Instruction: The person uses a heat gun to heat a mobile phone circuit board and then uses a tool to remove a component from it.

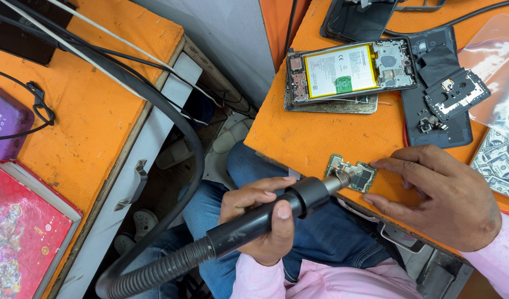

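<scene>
One circuit board [354, 174]; one opened phone [351, 71]; two hands.

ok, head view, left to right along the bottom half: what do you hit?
Red book → corrugated hose → left hand gripping the black hot-air handle → small circuit board under the nozzle → right hand steadying the board on the orange table.

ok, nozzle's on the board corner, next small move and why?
Probably hold the black hot-air wand steady: its metal nozzle sits at the near-left corner of the small circuit board. The left hand grips the wand; the right hand rests fingertips on the board's right edge, bracing it.
</scene>
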